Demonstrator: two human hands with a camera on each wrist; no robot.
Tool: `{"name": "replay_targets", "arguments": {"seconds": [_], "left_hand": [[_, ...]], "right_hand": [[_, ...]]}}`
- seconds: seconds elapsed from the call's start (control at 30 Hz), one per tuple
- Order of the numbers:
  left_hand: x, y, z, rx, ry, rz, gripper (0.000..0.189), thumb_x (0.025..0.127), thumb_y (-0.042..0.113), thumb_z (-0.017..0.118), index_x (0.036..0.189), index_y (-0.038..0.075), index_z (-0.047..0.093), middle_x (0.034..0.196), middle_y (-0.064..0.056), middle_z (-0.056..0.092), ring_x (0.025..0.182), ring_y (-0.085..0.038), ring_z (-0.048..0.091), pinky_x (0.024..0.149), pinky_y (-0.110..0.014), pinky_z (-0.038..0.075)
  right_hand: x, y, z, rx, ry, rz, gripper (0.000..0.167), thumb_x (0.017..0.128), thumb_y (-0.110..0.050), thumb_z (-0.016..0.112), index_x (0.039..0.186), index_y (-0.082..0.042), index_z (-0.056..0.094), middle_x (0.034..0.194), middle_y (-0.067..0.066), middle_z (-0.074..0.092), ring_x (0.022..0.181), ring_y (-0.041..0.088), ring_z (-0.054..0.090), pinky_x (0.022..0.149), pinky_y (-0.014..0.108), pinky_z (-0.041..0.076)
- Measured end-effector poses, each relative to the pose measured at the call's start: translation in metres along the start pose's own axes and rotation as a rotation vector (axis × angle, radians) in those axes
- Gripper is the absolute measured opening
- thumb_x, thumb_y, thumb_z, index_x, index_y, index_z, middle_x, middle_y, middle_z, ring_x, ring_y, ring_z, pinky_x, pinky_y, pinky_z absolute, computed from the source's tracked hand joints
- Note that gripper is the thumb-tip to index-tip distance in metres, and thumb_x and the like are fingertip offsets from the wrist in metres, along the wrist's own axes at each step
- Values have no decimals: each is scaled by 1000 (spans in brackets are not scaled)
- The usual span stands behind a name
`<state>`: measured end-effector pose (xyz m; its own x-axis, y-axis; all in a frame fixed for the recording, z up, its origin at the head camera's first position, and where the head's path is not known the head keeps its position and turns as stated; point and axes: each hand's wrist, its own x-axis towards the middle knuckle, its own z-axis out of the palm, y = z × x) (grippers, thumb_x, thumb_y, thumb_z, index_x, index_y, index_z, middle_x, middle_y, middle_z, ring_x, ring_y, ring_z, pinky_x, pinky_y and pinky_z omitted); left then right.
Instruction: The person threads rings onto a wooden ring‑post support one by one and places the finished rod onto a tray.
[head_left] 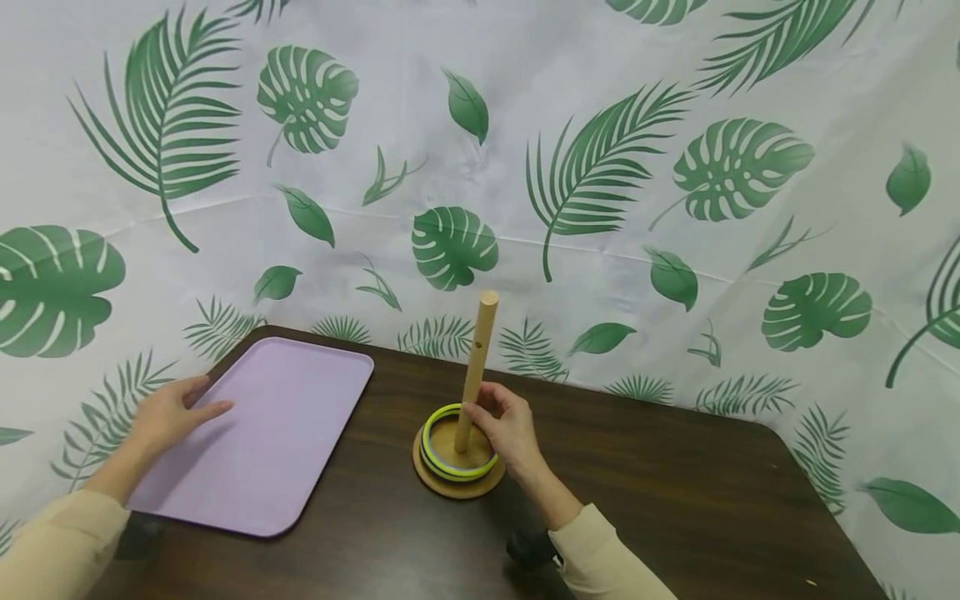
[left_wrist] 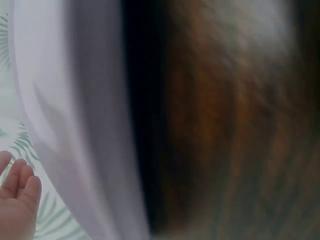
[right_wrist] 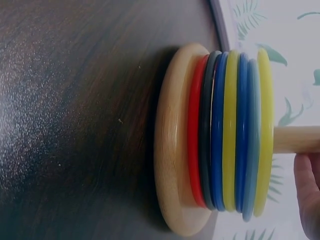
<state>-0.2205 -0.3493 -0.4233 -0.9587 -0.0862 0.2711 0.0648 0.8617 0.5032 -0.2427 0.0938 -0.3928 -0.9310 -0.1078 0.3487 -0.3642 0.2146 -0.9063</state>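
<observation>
A wooden peg rises, tilted in the head view, from a round wooden base. My right hand pinches its lower part, thumb across the front and fingers at the far side. Several rings surround the peg, stacked on the base: the right wrist view shows a red ring lowest, then black, blue and yellow ones, and a yellow ring on top. My left hand hovers over the left side of a lilac tray, thumb and fingers spread apart, holding nothing.
The dark wooden table carries the tray at left and the ring stand near its middle. Behind stands a white cloth backdrop with green leaf prints. A dark wrist camera sits under the right sleeve.
</observation>
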Motion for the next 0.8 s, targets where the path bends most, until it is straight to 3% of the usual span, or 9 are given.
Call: {"name": "replay_targets", "arguments": {"seconds": [0.13,0.33,0.57,0.8], "left_hand": [[-5,-9,-3,20,2,-15,67,83,32,69,118,-21,49,115,-42,50,103,-57,48,83,-61,39],[-7,-16,-7,47,-56,-65,67,85,33,67,119,-21,47,120,-43,44,107,-60,42,87,-63,36],[-6,-17,-8,45,-80,-104,56,84,23,67,116,-19,49,119,-43,44,106,-60,41,86,-63,35],[-3,-17,-7,68,-72,-81,39,81,10,65,109,-16,56,106,-39,56,98,-59,47,82,-61,36]], "right_hand": [[-1,1,-1,-16,4,-43,23,82,-10,72,101,2,67,90,12,68,81,11,60,73,28,51],[-3,-4,-3,16,32,-7,24,81,-4,71,104,5,66,94,20,67,85,16,64,73,21,50],[-7,-10,-13,11,61,-18,23,80,-4,72,101,4,68,94,19,68,81,8,63,71,19,51],[-11,-16,-22,-12,77,-31,21,79,-6,73,98,1,69,90,17,68,77,8,60,68,20,49]]}}
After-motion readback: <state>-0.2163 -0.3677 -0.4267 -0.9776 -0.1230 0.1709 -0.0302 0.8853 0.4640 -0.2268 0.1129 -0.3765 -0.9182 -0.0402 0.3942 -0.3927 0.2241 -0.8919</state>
